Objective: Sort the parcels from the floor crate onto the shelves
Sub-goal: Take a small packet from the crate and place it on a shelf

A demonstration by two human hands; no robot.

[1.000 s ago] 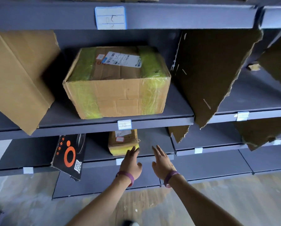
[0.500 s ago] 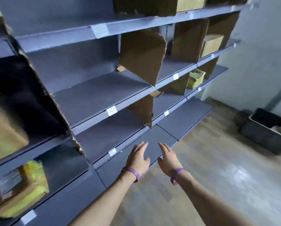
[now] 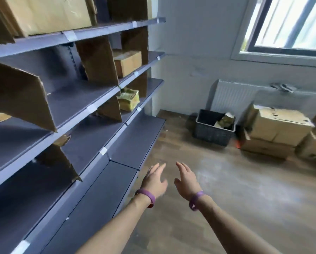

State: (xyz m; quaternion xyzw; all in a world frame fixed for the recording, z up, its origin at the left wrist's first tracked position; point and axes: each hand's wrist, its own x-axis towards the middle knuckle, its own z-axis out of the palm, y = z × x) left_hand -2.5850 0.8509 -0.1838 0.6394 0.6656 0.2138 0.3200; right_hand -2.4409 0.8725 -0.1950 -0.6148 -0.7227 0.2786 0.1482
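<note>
The left hand (image 3: 154, 180) and right hand (image 3: 185, 177) hang empty, fingers loosely spread. 1 small yellow-taped cardboard parcel (image 3: 225, 121) leans inside the dark slatted plastic floor crate (image 3: 213, 134), well apart from them — probably light, stiff, slick-taped; best gripped across opposite sides.

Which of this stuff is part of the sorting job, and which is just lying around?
Part of the job: black crate, wrapped parcel inside it, grey shelves, shelved brown box, shelved yellow parcel, left hand, right hand.
Just lying about: stacked cardboard boxes, radiator, window.

Empty hands (image 3: 154, 180) before grey shelves (image 3: 91, 136)
</note>
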